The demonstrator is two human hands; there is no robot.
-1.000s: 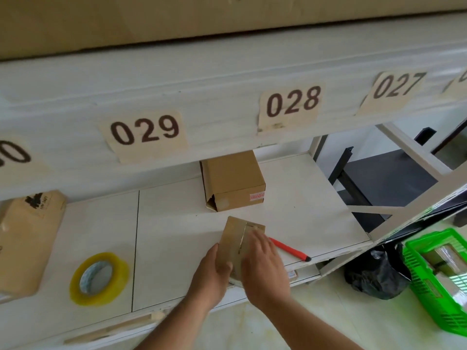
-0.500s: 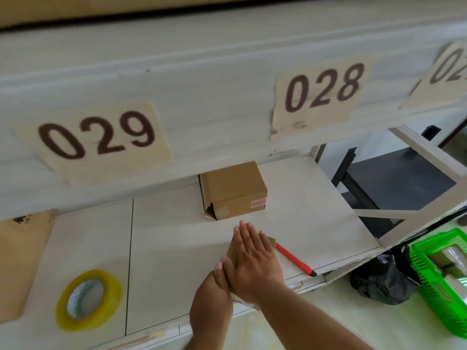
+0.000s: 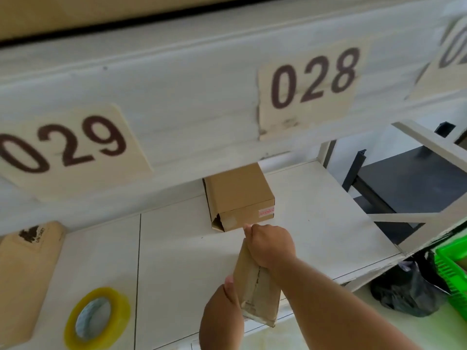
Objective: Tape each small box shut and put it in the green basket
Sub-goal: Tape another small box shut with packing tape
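tape roll (image 3: 97,318) left, basket (image 3: 452,271) right

— Right hand (image 3: 270,245) has changed! It lay flat on the small box (image 3: 255,291) half a second ago; now it's a fist at the far end.

— And the left hand (image 3: 222,311)?

— Slid down to the near end, thumb on the side. The red pen is hidden now.
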